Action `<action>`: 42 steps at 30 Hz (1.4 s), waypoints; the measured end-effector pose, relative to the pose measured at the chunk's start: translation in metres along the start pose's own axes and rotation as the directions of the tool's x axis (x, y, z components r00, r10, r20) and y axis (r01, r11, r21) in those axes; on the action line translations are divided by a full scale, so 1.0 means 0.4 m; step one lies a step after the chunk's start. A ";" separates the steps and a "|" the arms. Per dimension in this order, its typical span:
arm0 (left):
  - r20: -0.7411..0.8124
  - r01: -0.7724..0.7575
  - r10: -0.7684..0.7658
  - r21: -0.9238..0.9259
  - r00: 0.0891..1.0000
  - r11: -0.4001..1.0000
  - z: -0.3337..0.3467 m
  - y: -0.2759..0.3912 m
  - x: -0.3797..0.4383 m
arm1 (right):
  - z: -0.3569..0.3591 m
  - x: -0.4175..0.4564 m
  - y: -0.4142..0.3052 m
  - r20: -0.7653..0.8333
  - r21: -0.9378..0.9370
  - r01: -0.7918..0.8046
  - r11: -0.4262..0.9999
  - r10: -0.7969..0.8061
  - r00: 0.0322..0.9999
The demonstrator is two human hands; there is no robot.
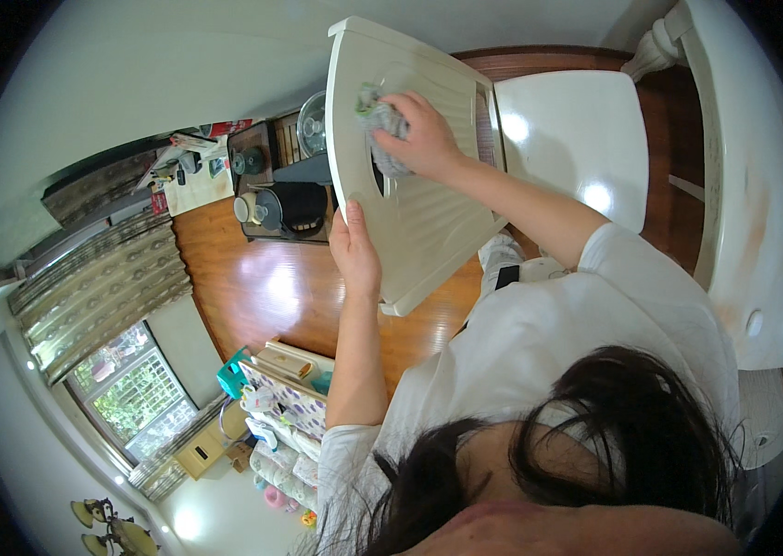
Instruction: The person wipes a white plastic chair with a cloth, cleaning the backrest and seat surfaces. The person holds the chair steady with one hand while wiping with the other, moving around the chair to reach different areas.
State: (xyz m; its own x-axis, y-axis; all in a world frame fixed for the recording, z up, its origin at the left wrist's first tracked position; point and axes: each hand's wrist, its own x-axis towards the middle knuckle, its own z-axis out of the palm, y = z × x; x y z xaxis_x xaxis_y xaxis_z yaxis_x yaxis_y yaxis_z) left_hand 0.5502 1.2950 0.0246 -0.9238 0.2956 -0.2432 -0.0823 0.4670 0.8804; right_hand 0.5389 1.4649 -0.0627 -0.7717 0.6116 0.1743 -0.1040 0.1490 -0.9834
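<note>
A white chair stands before me, its carved backrest (433, 229) towards me and its glossy seat (572, 132) beyond. My right hand (423, 135) presses a crumpled grey cloth (388, 135) with a green edge against the backrest, over part of a dark slot. At the backrest's top rail, my left hand (357, 250) grips the edge with the thumb on the near face; its other fingers are mostly hidden behind the rail.
A white table (746, 174) with brownish marks stands at the right. Beyond the backrest, a low stand holds a black kettle-like vessel (294, 207), a glass lid (311, 125) and jars. Wooden flooring (259, 278) shows at the left. Farther off are a curtained window and a cloth-covered sofa (287, 455).
</note>
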 end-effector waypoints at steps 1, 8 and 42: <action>0.005 -0.003 0.003 -0.020 1.000 1.000 0.004 0.005 -0.001 | 0.005 0.003 0.001 -0.029 0.002 0.032 0.999 -0.032 0.999; 0.010 -0.003 0.003 0.001 1.000 1.000 0.005 0.017 -0.002 | 0.025 -0.025 0.182 -0.184 -0.156 -0.137 0.978 0.108 0.977; -0.004 0.019 -0.019 -0.043 1.000 0.999 0.002 -0.002 -0.002 | -0.025 0.111 0.065 -0.147 -0.164 0.006 0.986 -0.030 0.989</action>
State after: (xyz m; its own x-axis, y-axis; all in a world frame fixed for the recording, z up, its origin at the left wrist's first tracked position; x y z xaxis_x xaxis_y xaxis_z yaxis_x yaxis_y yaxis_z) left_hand 0.5513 1.2950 0.0239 -0.9234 0.2836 -0.2586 -0.1157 0.4366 0.8922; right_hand 0.5084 1.5037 -0.0800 -0.6679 0.7141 0.2095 -0.0038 0.2782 -0.9605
